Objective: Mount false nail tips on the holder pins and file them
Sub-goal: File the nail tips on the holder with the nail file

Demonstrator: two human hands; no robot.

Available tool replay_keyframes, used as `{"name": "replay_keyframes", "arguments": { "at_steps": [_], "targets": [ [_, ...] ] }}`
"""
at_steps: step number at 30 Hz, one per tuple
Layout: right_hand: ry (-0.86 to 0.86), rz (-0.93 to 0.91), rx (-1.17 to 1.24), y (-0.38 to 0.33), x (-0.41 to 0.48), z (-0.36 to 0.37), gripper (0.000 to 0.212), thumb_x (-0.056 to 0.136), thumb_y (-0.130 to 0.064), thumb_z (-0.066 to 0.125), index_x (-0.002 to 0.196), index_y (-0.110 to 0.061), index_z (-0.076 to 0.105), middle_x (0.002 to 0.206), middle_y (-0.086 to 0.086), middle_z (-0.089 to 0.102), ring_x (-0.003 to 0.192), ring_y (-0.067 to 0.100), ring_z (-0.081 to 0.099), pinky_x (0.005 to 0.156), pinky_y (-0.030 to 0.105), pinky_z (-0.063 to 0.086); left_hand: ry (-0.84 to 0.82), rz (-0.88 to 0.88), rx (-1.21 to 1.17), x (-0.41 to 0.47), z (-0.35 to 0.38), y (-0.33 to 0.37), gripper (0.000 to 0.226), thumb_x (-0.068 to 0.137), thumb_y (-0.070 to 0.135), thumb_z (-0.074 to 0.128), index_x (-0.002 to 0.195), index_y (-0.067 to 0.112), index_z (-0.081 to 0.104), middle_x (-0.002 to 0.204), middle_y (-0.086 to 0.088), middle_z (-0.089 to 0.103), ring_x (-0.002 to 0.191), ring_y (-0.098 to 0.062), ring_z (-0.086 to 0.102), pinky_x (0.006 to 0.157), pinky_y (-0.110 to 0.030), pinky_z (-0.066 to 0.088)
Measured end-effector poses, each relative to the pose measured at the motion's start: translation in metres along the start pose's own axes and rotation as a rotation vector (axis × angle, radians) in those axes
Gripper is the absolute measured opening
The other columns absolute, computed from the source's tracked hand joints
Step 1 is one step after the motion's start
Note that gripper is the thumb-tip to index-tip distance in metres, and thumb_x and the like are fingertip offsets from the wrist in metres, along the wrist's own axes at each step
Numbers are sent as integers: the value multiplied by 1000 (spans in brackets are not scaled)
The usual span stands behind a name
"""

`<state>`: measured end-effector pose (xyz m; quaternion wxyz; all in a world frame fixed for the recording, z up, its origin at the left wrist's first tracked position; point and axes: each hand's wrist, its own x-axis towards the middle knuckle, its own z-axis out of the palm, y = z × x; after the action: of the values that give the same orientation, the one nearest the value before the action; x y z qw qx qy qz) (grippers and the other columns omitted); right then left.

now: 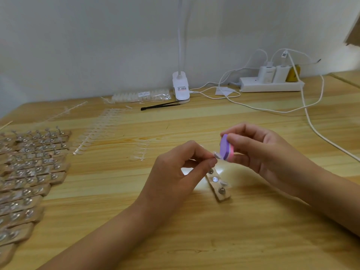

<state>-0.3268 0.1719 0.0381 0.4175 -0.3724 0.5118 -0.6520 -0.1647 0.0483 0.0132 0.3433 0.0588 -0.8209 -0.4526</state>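
My left hand (181, 168) pinches a small clear false nail tip (216, 154) between thumb and forefinger, a little above the table. My right hand (259, 149) grips a purple and pink file block (226, 147) whose face touches the tip. Below both hands lies a wooden holder strip (219, 185) with round metal pins; one pin on it carries a clear tip (224, 183). The strip's far end is hidden under my left fingers.
Many wooden holder strips with mounted tips (29, 172) fill the table's left. Clear sprues of loose tips (93, 131) lie behind them. At the back stand a clip lamp (180, 88), black tweezers (159, 106), bagged tips (140, 95), and a power strip (270, 84) with trailing white cables (311, 123).
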Motion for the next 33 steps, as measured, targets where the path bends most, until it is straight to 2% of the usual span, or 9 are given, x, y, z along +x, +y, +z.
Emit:
{"name": "replay_keyframes", "arguments": {
  "at_steps": [2, 5, 9, 13, 18, 22, 25, 30, 33],
  "targets": [
    [-21, 16, 4, -1, 1, -4, 14, 77, -21, 76, 90, -14, 73, 80, 3, 69, 71, 11, 69, 66, 19, 56, -2, 11, 16, 0, 2, 0, 10, 89, 12, 69, 90, 22, 68, 88, 12, 71, 85, -9, 70, 80, -19, 55],
    [-179, 88, -66, -1, 0, -4, 15, 77, -25, 73, 90, -18, 75, 88, 4, 71, 77, 12, 70, 69, 20, 56, 1, -3, 12, 1, 2, -1, 11, 90, 14, 69, 90, 25, 68, 87, 13, 70, 85, -9, 69, 79, -19, 54],
    [-95, 34, -36, 3, 3, -8, 16, 78, -25, 74, 93, -19, 76, 89, 2, 72, 79, 12, 70, 71, 20, 56, 1, -4, 4, 0, 1, -1, 10, 90, 15, 68, 90, 26, 68, 88, 12, 71, 86, -10, 70, 79, -20, 55],
    [-184, 14, -41, 1, 1, -7, 18, 81, -24, 69, 96, -18, 76, 90, 2, 73, 80, 11, 70, 71, 20, 56, 5, -28, -12, 1, 2, -2, 14, 89, 12, 70, 89, 25, 65, 88, 11, 71, 83, -7, 70, 77, -16, 53],
    [-100, -22, -36, 3, 3, -10, 19, 79, -24, 70, 96, -18, 77, 89, 0, 72, 81, 10, 69, 73, 21, 56, -44, -23, -39, 0, 3, -1, 8, 89, 14, 70, 90, 19, 64, 89, 8, 72, 85, -9, 71, 78, -18, 54],
    [-205, 9, -69, -3, 2, -11, 20, 81, -22, 67, 99, -16, 76, 91, 3, 73, 82, 12, 70, 72, 21, 56, -103, -11, -51, 0, 3, 1, 7, 88, 13, 70, 88, 16, 64, 88, 8, 72, 84, -8, 72, 78, -19, 55],
    [-177, 2, -82, -3, 3, -13, 20, 80, -23, 68, 97, -18, 77, 91, 1, 73, 80, 10, 69, 70, 20, 55, -139, -6, -74, -2, 4, 3, 9, 88, 12, 71, 87, 18, 64, 87, 8, 71, 83, -10, 72, 77, -20, 55],
    [-250, 32, -86, -5, 1, -11, 19, 81, -22, 66, 96, -18, 77, 92, 2, 74, 82, 11, 71, 71, 20, 55, -80, -94, -162, 1, 0, 0, 8, 87, 16, 70, 86, 22, 66, 85, 3, 73, 81, -13, 71, 77, -27, 57],
    [-213, 21, -95, -3, 1, -11, 19, 80, -25, 67, 96, -19, 78, 92, 1, 74, 81, 11, 71, 71, 19, 55, -108, -37, -113, 0, 0, 2, 7, 88, 17, 71, 87, 23, 66, 86, 7, 73, 82, -10, 72, 77, -20, 55]
  ]
}}
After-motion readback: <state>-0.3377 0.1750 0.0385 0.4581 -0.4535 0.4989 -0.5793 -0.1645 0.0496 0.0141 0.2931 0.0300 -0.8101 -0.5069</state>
